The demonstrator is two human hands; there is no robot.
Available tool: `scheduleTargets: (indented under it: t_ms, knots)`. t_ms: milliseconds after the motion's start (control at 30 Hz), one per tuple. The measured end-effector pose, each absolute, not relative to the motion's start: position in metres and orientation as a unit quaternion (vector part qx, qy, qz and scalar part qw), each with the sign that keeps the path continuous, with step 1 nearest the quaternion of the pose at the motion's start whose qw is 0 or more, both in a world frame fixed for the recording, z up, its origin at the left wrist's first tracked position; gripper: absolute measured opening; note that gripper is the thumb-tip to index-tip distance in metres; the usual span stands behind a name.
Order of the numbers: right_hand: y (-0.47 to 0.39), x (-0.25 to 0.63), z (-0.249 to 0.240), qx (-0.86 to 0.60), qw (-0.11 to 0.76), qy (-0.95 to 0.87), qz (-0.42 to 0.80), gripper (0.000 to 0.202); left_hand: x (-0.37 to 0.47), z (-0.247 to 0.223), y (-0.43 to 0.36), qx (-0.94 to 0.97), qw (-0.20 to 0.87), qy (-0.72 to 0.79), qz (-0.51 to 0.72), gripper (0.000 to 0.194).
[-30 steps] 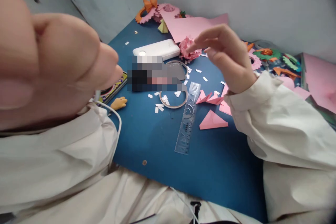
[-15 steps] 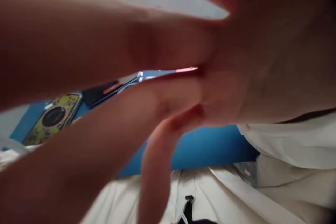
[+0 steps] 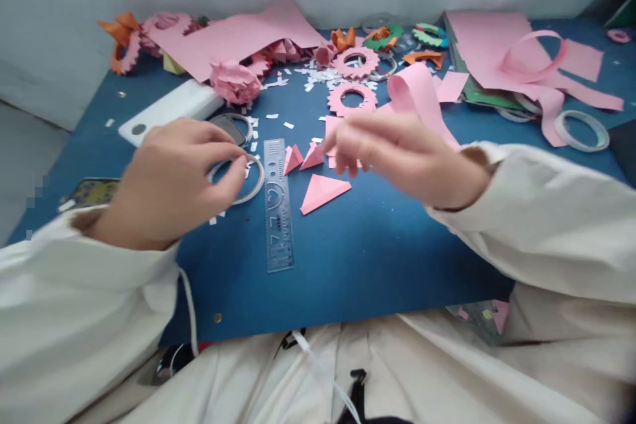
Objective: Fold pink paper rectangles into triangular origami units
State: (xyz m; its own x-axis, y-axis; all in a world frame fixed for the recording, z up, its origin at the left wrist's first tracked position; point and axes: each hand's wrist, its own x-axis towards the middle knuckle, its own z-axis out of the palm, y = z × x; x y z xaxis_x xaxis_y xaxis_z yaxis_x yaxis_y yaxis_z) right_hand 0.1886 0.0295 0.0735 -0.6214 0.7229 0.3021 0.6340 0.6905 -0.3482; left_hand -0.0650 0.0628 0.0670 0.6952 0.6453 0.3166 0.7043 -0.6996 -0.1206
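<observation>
My left hand [image 3: 173, 179] hovers over the left side of the blue table, fingers loosely curved, with a gap between thumb and forefinger and nothing seen in it. Beneath its fingertips lies a roll of tape [image 3: 259, 179]. Right of that is a clear stencil ruler [image 3: 278, 212]. My right hand [image 3: 397, 156] is held above the table with fingers bent downward and apart, apparently empty. Near its fingertips lie two small folded pink paper pieces, one of them a pink cone [image 3: 312, 156]. A larger folded pink paper triangle [image 3: 324, 193] sits just in front of them.
Along the back are pink paper sheets [image 3: 238, 36], a crumpled pink paper flower [image 3: 234, 83], toothed pink paper rings [image 3: 355, 63] and white scraps [image 3: 318, 76]. A white box-like object [image 3: 169, 109] lies at left, another tape roll [image 3: 581, 131] at right.
Both hands were large and blurred, right in front of the camera. They have now dropped away and apart to above the table, leaving the paper pieces and ruler visible.
</observation>
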Motion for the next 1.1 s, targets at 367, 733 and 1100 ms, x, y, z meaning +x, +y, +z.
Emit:
scheduleTargets:
  t_ms: [367,733,1100]
  knots:
    - [0.033,0.196,-0.001,-0.263,0.154,-0.945,-0.117,0.019,-0.025,0.053,-0.005,-0.957,-0.091,-0.252,0.113,0.019]
    - [0.022,0.194,0.0,-0.292,0.193,-0.937,-0.013,0.012,-0.005,0.045,-0.001,-0.948,0.11,-0.26,-0.148,0.024]
    - [0.024,0.194,0.001,-0.298,0.19,-0.935,0.025,0.01,-0.018,0.057,-0.028,-0.936,-0.189,-0.212,0.209,0.021]
